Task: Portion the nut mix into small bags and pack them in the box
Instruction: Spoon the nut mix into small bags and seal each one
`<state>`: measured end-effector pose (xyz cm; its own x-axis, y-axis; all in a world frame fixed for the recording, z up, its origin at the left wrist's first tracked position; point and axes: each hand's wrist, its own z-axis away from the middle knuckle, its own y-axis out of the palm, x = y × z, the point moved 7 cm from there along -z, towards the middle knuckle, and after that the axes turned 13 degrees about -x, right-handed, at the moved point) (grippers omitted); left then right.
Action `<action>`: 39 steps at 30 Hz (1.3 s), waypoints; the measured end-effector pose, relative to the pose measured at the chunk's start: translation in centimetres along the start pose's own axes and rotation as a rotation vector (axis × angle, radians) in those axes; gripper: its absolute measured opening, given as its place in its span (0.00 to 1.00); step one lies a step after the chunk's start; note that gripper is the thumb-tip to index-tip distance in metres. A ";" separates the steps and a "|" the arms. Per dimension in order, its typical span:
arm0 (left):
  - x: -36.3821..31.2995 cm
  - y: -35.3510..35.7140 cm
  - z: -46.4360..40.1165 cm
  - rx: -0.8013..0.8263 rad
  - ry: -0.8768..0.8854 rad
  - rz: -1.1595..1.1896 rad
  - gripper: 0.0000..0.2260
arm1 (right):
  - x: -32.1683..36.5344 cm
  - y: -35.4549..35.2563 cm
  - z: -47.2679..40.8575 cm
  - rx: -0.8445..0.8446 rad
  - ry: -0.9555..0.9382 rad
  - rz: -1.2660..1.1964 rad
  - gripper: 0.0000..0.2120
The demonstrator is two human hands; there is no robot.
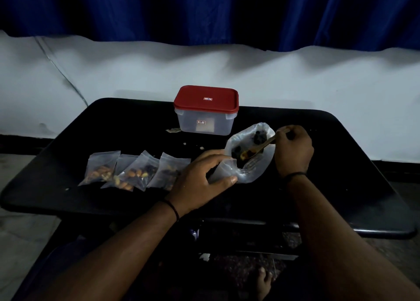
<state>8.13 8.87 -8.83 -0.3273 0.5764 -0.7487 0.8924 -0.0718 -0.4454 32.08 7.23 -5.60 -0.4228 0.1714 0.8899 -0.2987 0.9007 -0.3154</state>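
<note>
A large clear bag of nut mix (259, 162) lies open on the black table (318, 187), right of centre. My left hand (202, 175) grips a small clear bag (223, 171) at the big bag's near edge. My right hand (293, 148) holds a wooden spoon (264, 145) whose bowl sits inside the big bag among dark nuts. Three filled small bags (134, 172) lie in a row to the left. A clear plastic box with a red lid (205, 110) stands shut at the back of the table.
A scrap of paper (173, 130) and a few crumbs (193, 145) lie near the box. Behind the table runs a white wall under a blue curtain (204, 12). A foot (263, 282) shows on the floor below the table.
</note>
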 end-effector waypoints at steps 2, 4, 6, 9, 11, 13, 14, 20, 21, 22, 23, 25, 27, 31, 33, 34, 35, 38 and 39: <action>0.5 -0.1 -0.1 -0.015 -0.027 -0.007 0.23 | -0.3 0.0 0.0 -0.001 0.020 -0.012 0.07; 1.0 -0.1 -0.2 -0.022 -0.049 0.001 0.23 | -0.8 0.2 -0.1 0.001 0.071 -0.008 0.08; 1.1 -0.2 -0.3 -0.034 -0.069 0.011 0.23 | -1.8 0.5 -0.2 -0.004 0.163 -0.041 0.09; 1.0 -0.5 -0.3 -0.062 -0.100 0.038 0.23 | -2.9 1.1 -0.3 -0.008 0.335 -0.208 0.06; 1.1 -0.6 -0.4 -0.086 -0.124 0.055 0.22 | -2.5 1.2 -0.2 -0.002 0.389 -0.326 0.05; 1.6 -0.6 -0.5 -0.108 -0.160 0.081 0.21 | -1.4 1.2 0.1 0.036 0.397 -0.443 0.08; 1.8 -0.7 -0.6 -0.116 -0.174 0.089 0.21 | -0.7 1.2 0.4 0.062 0.376 -0.481 0.09; 2.1 -1.0 -0.7 -0.135 -0.207 0.136 0.19 | 3.7 1.2 3.3 0.234 0.068 -0.486 0.08; 2.0 -1.1 -0.8 -0.145 -0.209 0.142 0.19 | 4.6 1.2 3.9 0.271 -0.015 -0.482 0.08; 2.0 -1.2 -0.8 -0.153 -0.211 0.144 0.20 | 5.5 1.2 4.5 0.318 -0.089 -0.490 0.08; 2.0 -1.2 -0.8 -0.157 -0.213 0.148 0.20 | 6.4 1.1 5.1 0.376 -0.150 -0.506 0.07; 2.0 -1.2 -0.9 -0.151 -0.217 0.156 0.22 | 7.8 0.9 6.3 0.495 -0.261 -0.533 0.04; 1.8 -1.3 -0.9 -0.145 -0.221 0.165 0.23 | 8.9 0.6 7.3 0.594 -0.355 -0.529 0.05; 1.5 -1.6 -1.1 -0.159 -0.219 0.151 0.19 | 10.5 0.1 8.6 0.723 -0.547 -0.484 0.06; 1.4 -1.7 -1.2 -0.158 -0.215 0.149 0.17 | 10.8 0.0 8.8 0.754 -0.585 -0.471 0.06; 1.5 -1.7 -1.2 -0.157 -0.217 0.153 0.16 | 10.9 -0.1 8.8 0.760 -0.561 -0.489 0.06; 1.5 -1.7 -1.1 -0.157 -0.219 0.156 0.17 | 10.7 -0.2 8.6 0.746 -0.508 -0.518 0.06; 1.7 -1.8 -1.0 -0.166 -0.231 0.158 0.19 | 8.9 -0.4 6.8 0.579 -0.223 -0.643 0.06; 1.8 -1.8 -1.0 -0.165 -0.234 0.155 0.20 | 7.9 -0.5 6.0 0.515 -0.120 -0.677 0.05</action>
<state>6.24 10.85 -8.93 -0.2288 0.3651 -0.9024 0.9693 0.0002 -0.2457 23.70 5.77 -0.37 -0.0925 -0.4069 0.9088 -0.8583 0.4952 0.1343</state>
